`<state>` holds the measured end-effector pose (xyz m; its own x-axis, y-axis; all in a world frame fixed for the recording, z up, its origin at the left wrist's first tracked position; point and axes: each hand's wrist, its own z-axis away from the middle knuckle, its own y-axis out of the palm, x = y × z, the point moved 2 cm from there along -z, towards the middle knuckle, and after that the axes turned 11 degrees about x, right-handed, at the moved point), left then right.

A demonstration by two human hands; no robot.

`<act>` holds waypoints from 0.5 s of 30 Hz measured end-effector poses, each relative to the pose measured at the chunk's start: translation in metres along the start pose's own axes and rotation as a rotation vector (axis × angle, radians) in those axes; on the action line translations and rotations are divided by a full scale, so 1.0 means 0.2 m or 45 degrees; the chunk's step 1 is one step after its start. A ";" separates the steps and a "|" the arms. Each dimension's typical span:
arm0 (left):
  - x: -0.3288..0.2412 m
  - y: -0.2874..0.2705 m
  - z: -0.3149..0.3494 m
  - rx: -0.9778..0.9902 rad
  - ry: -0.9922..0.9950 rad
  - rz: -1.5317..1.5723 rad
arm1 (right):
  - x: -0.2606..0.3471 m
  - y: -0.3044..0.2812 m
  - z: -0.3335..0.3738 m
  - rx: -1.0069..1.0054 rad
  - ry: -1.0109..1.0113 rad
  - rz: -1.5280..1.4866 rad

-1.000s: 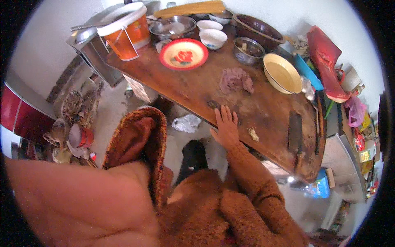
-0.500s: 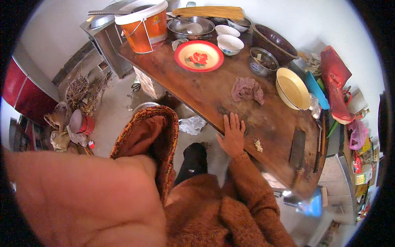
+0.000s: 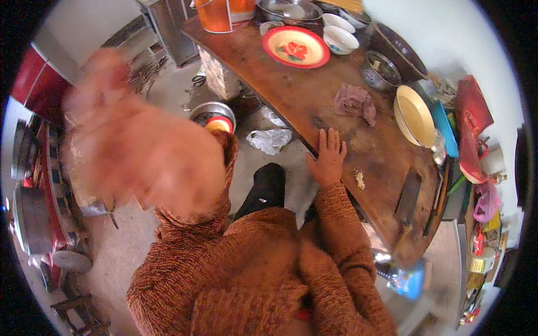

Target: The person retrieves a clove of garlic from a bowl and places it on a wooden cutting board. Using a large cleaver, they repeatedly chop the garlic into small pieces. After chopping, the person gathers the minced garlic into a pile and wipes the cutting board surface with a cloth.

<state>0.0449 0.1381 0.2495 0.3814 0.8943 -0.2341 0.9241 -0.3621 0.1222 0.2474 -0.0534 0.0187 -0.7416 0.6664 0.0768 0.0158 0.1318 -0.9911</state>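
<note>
My left hand is raised close in front at the left, smeared by motion, so its fingers are unclear. No object shows in it. My right hand lies flat on the near edge of the brown wooden table, fingers stretched out and holding nothing. Beyond it is a crumpled mauve cloth. A small pale heap of scraps lies to its right, and farther right is a long dark flat strip. A cream basin and a red-rimmed plate with a flower stand farther back.
White bowls, a metal bowl and a dark brown basin line the table's back. An orange bucket stands far left. Below, the floor holds a metal basin and a clear plastic bag. A pot is at left.
My left hand has swung up and away from the lower left, uncovering the floor and pot there. The view has shifted down and left. My right hand stays on the table edge.
</note>
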 end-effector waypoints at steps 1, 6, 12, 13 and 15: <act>0.05 0.00 0.08 0.138 -0.143 -0.059 | 0.00 0.00 0.00 0.029 0.015 0.002; 0.44 -0.11 1.09 1.088 -0.759 -0.328 | 0.00 -0.01 0.01 0.034 0.001 0.021; 0.36 -0.83 2.38 2.317 -1.230 -0.364 | 0.02 -0.01 0.00 0.027 0.023 -0.010; 0.29 -0.91 2.46 2.399 -1.219 -0.410 | 0.02 -0.01 0.00 0.016 0.012 -0.005; 0.19 -1.03 2.50 2.474 -1.204 -0.503 | 0.02 0.00 0.00 0.004 -0.006 -0.017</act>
<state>-0.1192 0.1148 -0.2665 -0.4405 0.8317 -0.3381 -0.4238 -0.5246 -0.7384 0.2440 -0.0497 0.0191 -0.7451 0.6609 0.0898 0.0034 0.1384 -0.9904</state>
